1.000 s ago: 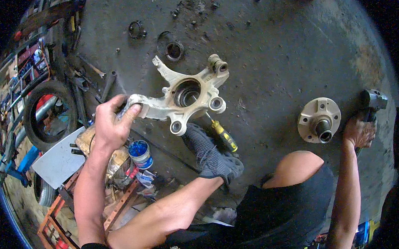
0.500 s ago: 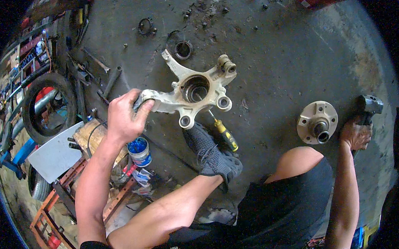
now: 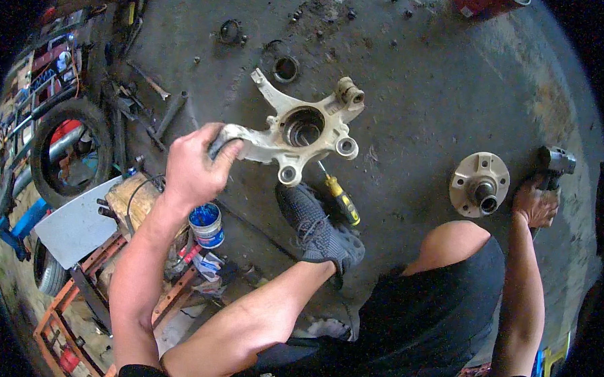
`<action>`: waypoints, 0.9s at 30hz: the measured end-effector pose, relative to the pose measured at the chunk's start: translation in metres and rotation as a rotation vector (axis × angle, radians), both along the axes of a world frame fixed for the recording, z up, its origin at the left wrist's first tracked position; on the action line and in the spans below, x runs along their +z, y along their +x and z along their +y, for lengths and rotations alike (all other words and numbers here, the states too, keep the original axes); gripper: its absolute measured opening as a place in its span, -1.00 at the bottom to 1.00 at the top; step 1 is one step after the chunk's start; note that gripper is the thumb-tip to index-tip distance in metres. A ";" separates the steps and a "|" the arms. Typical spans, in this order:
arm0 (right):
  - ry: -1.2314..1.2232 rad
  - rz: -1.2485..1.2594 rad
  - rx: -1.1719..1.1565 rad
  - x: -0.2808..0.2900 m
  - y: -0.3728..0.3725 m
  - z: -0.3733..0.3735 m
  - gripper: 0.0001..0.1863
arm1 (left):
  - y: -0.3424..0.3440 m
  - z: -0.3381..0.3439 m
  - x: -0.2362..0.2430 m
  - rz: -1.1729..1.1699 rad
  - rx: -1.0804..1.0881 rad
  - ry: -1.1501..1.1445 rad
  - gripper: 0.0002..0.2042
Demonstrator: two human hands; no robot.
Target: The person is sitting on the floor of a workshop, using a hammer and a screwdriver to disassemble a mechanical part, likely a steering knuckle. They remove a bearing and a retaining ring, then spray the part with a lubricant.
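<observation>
My left hand (image 3: 200, 162) grips the long arm of a pale metal steering knuckle (image 3: 324, 117), whose round bore holds a darker ring. Under its lower edge, above my shoe (image 3: 317, 233), lies a yellow-handled screwdriver (image 3: 341, 200). On the right, my right hand (image 3: 537, 204) is wrapped round the handle of a dark hammer, its head (image 3: 556, 161) resting at floor level. Just left of it a flanged wheel hub (image 3: 470, 179) sits on the floor with its hollow spindle upward.
Greasy rings (image 3: 285, 69) and small parts lie on the concrete floor (image 3: 420, 106) beyond the knuckle. On the left are tyres (image 3: 41, 133), tools, a white board (image 3: 74, 242), a tub of blue grease (image 3: 206, 233) and an orange metal frame (image 3: 64, 313). A red container (image 3: 488, 4) stands at top right.
My left hand and the knuckle have shifted up and to the right. My right hand still holds the hammer beside the hub, and the view has moved slightly.
</observation>
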State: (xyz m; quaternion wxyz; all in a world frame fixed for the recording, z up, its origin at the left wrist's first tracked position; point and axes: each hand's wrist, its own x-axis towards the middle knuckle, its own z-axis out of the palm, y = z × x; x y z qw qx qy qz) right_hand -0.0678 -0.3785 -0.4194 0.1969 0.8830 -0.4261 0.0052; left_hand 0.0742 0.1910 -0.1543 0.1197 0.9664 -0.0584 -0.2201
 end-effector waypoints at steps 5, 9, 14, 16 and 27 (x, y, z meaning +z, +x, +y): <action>-0.070 0.003 0.026 -0.012 -0.006 -0.007 -0.21 | -0.030 -0.025 0.015 -0.033 -0.097 0.018 -0.65; -0.029 -0.040 0.059 -0.009 -0.007 0.000 -0.21 | -0.029 -0.065 0.038 0.025 -0.141 0.114 -0.58; 0.027 -0.008 -0.024 -0.001 -0.001 -0.003 -0.24 | -0.034 -0.086 0.056 0.093 -0.248 0.053 -0.46; -0.011 0.105 -0.050 -0.006 -0.005 -0.009 -0.25 | -0.035 -0.091 0.057 0.071 -0.257 0.083 -0.44; -0.040 0.062 0.004 -0.001 -0.004 -0.003 -0.27 | -0.010 -0.107 0.049 -0.152 -0.300 -0.094 -0.57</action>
